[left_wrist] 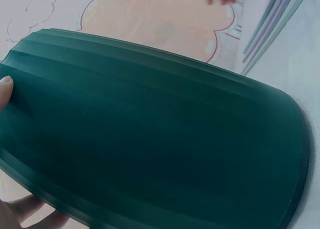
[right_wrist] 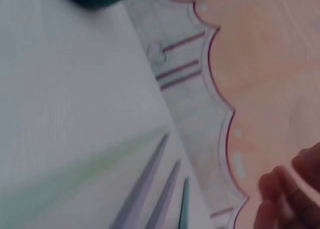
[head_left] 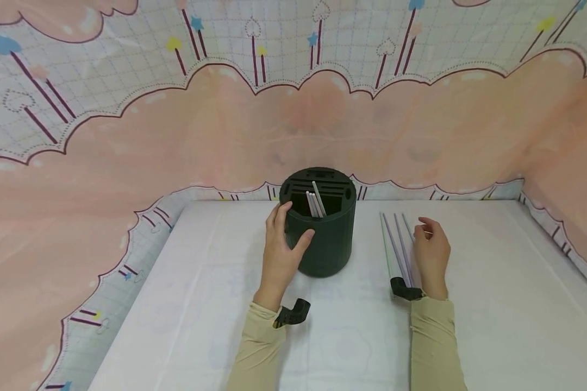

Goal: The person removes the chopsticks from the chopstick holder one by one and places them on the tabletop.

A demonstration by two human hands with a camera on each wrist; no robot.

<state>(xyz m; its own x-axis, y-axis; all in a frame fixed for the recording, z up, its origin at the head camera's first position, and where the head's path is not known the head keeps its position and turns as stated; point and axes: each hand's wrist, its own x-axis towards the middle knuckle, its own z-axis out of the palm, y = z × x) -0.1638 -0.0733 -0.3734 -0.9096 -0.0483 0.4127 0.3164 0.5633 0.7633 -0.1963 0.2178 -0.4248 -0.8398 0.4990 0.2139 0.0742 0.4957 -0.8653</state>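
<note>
1. Holding the dark green holder [head_left: 323,228] at the centre of the head view, your left hand [head_left: 281,247] curls around its left wall, with the fingers at the rim and the thumb on the front. The left wrist view shows only the ribbed wall [left_wrist: 150,134] and a fingertip at the left edge.
2. Some white straws [head_left: 315,203] already stand inside the holder, in its open front compartment, leaning a little. I judge this part as done.
3. Several loose straws [head_left: 396,244], purple and pale green, lie flat on the white table [head_left: 176,304] right of the centre, apart from the holder. These are what is left.
4. Your right hand [head_left: 431,255] rests over the right side of the loose straws, the fingers bent downward. I cannot tell if it already pinches one; the right wrist view is blurred and shows only the straw tips [right_wrist: 160,189] and fingertips [right_wrist: 285,189] in the lower right corner.
</note>
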